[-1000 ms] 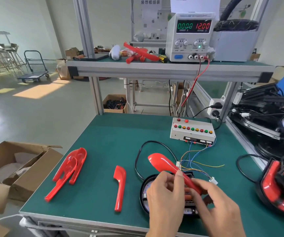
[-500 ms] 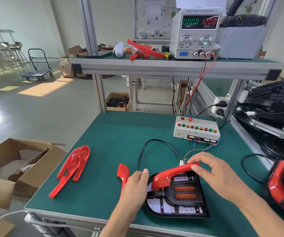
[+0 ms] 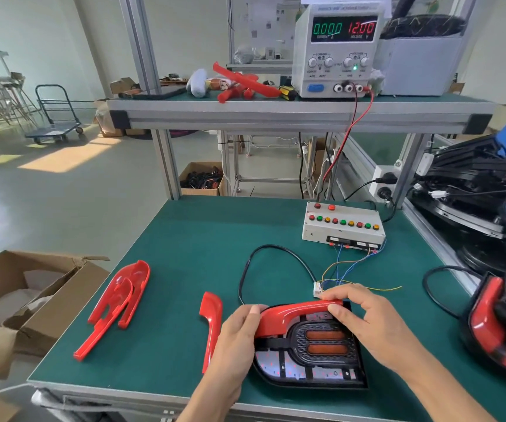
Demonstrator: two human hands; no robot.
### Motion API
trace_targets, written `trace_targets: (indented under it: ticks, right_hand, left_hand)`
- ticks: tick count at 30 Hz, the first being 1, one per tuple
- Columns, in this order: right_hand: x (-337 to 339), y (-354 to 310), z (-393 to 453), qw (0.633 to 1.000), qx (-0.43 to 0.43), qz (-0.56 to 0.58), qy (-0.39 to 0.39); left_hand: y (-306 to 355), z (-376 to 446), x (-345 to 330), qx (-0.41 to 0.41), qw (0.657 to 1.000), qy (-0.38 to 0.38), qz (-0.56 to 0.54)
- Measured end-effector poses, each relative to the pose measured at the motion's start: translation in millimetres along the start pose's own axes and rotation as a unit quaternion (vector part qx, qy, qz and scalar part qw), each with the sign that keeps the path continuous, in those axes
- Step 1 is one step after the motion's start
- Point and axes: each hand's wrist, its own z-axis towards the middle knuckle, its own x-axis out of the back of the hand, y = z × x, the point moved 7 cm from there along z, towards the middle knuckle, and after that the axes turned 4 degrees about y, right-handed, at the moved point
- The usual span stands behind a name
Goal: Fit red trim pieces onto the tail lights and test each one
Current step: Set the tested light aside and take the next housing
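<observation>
A black tail light [image 3: 312, 357] with two orange bars lies near the front edge of the green bench. A curved red trim piece [image 3: 288, 315] lies along its top-left edge. My left hand [image 3: 236, 339] holds the trim's left end and the light's side. My right hand [image 3: 364, 318] pinches the trim's right end. A second narrow red trim [image 3: 210, 321] lies flat just left of my left hand. Stacked red trims [image 3: 118, 303] rest further left. The light's black cable [image 3: 273, 254] and thin wires run to the grey button test box [image 3: 343, 226].
A power supply [image 3: 337, 47] reading 12.00 stands on the upper shelf, beside more red parts [image 3: 242, 83]. Finished tail lights [image 3: 501, 324] and black housings pile up at the right. An open cardboard box [image 3: 23, 293] stands left of the bench.
The trim went from being held in the air above the light to lying on its top edge. My left hand moved onto the trim's left end; my right hand's fingers now curl over the trim's right end.
</observation>
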Motion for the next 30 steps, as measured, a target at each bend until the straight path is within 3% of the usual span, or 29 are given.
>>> trace_targets:
  ticks: [10,15,30]
  right_hand:
    - [5,-10,-7,0.996,0.046,-0.069,-0.024]
    - [7,-12,-8,0.998,0.053,-0.021,0.024]
    - [6,3,-14,0.999,0.033,-0.023,0.023]
  left_hand:
    - [11,-9,-11,-0.057,0.998,-0.006,0.001]
    - [14,-13,-10,-0.040,0.999,-0.015,-0.026]
    - [6,-8,-9,-0.069,0.998,-0.006,-0.012]
